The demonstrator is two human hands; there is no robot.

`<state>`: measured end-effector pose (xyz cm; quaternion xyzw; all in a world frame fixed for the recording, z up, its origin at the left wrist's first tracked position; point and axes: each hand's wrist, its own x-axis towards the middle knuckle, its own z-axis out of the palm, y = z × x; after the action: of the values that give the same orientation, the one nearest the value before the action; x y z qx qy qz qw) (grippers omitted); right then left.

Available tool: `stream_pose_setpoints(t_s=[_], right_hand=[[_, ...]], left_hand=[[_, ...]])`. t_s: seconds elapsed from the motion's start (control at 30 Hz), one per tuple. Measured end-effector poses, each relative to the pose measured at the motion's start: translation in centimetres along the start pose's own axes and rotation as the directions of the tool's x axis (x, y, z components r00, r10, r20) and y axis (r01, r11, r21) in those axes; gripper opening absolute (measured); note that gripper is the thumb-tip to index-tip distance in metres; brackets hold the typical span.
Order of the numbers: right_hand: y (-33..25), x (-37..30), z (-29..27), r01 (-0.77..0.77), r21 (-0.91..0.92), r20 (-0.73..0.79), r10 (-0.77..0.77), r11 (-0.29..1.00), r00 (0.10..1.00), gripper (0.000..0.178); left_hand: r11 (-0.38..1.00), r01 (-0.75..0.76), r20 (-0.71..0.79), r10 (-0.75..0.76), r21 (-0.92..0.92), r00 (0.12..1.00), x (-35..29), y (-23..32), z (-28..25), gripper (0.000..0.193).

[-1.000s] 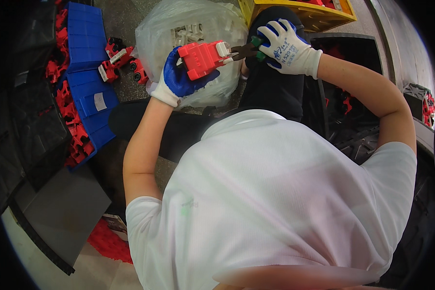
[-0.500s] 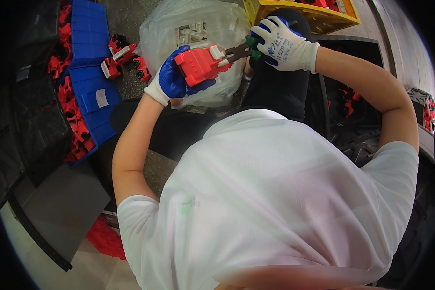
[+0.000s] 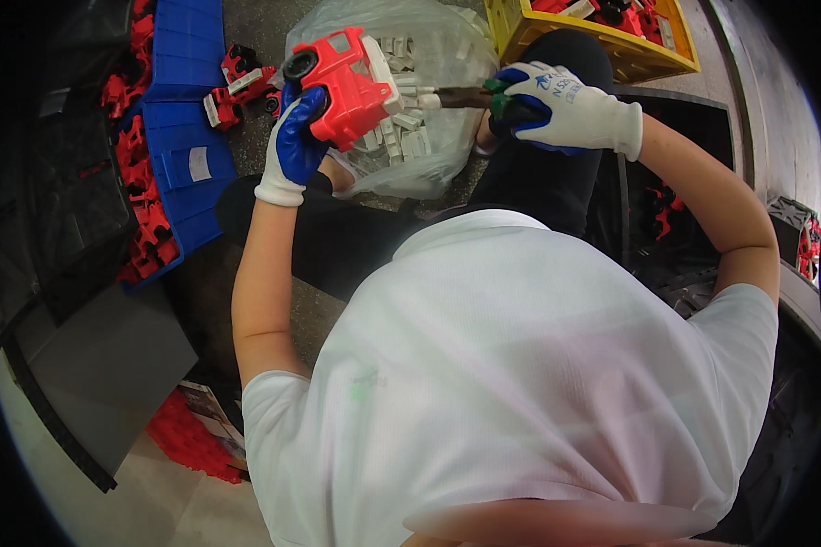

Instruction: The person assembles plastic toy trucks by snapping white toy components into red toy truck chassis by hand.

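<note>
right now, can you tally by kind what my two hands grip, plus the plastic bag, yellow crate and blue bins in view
Red toy vehicle, in the left hand: 1
Pliers, in the right hand: 1
Plastic bag: 1
Yellow crate: 1
Blue bins: 2
Total: 6

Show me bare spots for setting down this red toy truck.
The speckled floor is bare between the blue bin and the plastic bag, beyond the loose trucks. Pale floor shows at lower left, between the grey panel and the red heap. Crowded: the bag of white pieces behind the toy truck and pliers; the yellow crate of red parts.
</note>
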<state>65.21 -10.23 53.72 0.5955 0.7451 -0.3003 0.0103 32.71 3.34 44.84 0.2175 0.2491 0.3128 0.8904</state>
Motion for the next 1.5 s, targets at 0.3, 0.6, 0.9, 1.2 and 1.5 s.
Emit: stream_pose_setpoints(t_s=[0.3, 0.6, 0.9, 1.2, 1.5], right_hand=[[2.0, -0.6, 0.0, -0.27, 0.548, 0.355, 0.072, 0.792, 0.932, 0.051], [2.7, -1.7, -1.1, -0.14, 0.19, 0.138, 0.115, 0.972, 0.984, 0.051], [6.7, -2.8, -0.4, 0.011, 0.115, -0.015, -0.01, 0.993, 1.0, 0.057], [4.2, -3.1, 1.6, 0.129, 0.158, -0.249, -0.087, 0.979, 0.965, 0.032], [26.8, 4.4, -10.5, 0.039, 0.852, -0.281, 0.393, 0.522, 0.875, 0.035]], left_hand=[[0.763, -0.402, 0.152, 0.38, 0.506, 0.912, 0.4, -1.0, 3.7, 0.07], [0.556, -0.506, 0.31, 0.411, 0.66, 0.857, 2.3, -1.7, 6.7, 0.065], [0.702, -0.409, 0.267, 0.309, 0.583, 0.913, 5.8, -3.0, 7.3, 0.081], [0.346, -0.594, 0.479, 0.366, 0.726, 0.798, 7.6, -0.3, 9.3, 0.084], [0.508, -0.437, 0.087, 0.573, 0.742, 0.815, 7.5, 5.3, 3.9, 0.054]])
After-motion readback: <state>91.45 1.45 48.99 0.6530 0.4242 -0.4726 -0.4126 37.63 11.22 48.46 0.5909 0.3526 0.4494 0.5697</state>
